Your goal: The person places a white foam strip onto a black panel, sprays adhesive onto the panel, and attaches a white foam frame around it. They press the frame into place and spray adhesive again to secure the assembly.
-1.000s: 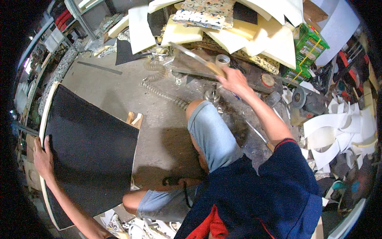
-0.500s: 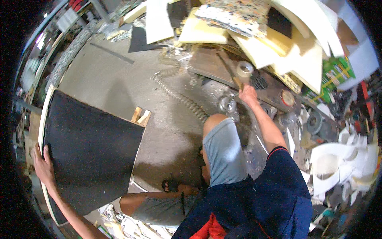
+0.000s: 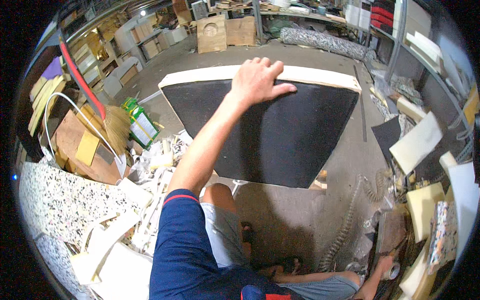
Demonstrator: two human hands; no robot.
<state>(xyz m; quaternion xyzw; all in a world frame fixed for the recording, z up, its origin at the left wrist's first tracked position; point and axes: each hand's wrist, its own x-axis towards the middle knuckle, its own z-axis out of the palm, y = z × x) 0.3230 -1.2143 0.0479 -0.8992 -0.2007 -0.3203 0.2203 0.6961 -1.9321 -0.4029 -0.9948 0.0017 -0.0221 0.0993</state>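
A large black-faced panel with a thick pale edge stands tilted in front of my knees, narrowing towards me. My left hand grips its far edge, fingers over the pale side and thumb on the black face. A bit of light wood shows at its near right corner. Far down on the right, my right hand is closed around a long thin tool, mostly hidden and small in view, over a low brown bench. A roll of clear tape lies beside that hand.
White scraps and speckled foam pile up on the left, near a broom and a green box. A coiled hose crosses the floor at right, before yellow foam pieces. A speckled roll lies at the back.
My view has swung left, so the panel now sits in the middle and the bench at the lower right. My left hand still grips the panel's edge; my right hand remains by the tape.
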